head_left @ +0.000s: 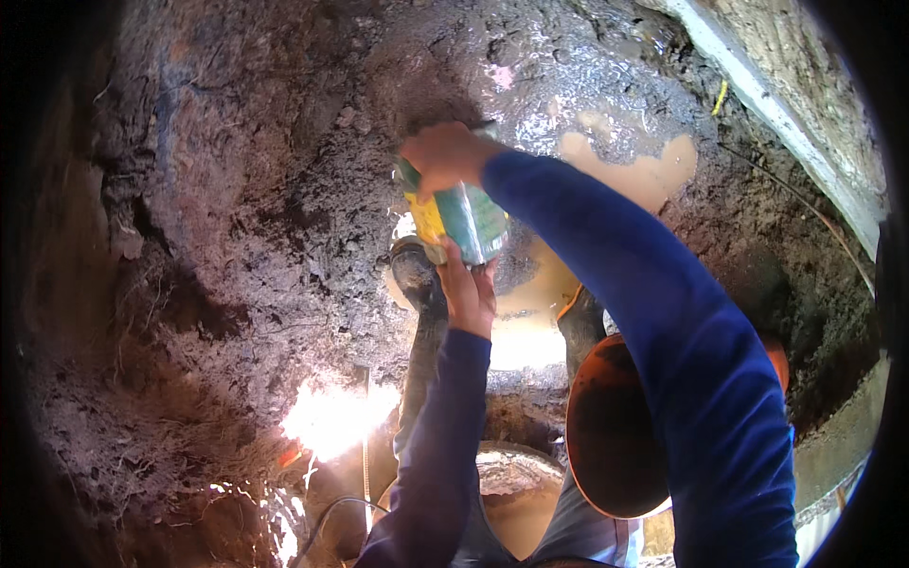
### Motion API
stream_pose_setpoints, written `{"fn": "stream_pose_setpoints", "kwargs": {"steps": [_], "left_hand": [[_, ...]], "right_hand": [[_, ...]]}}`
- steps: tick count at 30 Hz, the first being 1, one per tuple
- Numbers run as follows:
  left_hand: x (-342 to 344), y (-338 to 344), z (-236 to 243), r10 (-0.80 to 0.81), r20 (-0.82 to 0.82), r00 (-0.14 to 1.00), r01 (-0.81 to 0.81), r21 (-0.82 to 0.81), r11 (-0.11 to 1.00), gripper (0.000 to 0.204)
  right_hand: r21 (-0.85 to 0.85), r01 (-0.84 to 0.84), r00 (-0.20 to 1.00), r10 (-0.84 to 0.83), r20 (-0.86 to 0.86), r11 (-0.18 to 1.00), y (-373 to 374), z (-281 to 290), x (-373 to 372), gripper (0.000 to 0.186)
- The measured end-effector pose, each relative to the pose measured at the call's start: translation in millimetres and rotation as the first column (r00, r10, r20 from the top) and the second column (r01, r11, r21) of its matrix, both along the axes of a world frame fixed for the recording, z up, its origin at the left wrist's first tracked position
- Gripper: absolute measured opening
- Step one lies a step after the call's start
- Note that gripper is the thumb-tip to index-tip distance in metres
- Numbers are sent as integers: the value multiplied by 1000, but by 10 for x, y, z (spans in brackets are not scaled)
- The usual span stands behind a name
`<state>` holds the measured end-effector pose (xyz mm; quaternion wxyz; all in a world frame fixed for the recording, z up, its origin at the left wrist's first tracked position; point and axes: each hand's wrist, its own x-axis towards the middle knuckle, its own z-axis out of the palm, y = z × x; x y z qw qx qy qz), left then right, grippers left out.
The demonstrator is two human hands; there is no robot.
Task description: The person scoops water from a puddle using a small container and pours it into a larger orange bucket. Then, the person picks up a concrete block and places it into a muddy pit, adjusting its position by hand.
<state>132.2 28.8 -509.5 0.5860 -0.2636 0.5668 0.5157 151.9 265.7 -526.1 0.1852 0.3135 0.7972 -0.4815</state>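
Observation:
Between my hands is a green and yellow can (471, 220), tilted over the muddy ground, its near end toward me. My right hand (443, 159) reaches across from the right and is closed over the can's far end. With its fingers against the near, lower end, my left hand (469, 295) holds the can from below. Whatever is inside the can is hidden from this view. Both arms wear dark blue sleeves. A dark boot (414, 270) stands just left of the can's near end.
Muddy water (630, 170) pools beyond the can and to its right. An orange-rimmed bucket (615, 445), dark inside, lies beneath my right arm. A glaring light (339, 417) stands at lower left. Between my legs sits a round container (516, 464) of brownish water. A pale beam (757, 85) crosses the upper right.

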Motion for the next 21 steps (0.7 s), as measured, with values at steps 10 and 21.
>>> {"fn": "stream_pose_setpoints", "kwargs": {"steps": [10, 21], "left_hand": [[237, -459, 532, -12, -168, 986, -47, -342, 939, 67], [40, -300, 265, -11, -368, 930, -95, -270, 958, 63]], "right_hand": [[-170, 23, 999, -16, 41, 985, -714, -8, 105, 62], [-129, 141, 990, -140, 13, 982, -411, 80, -16, 63]]}}
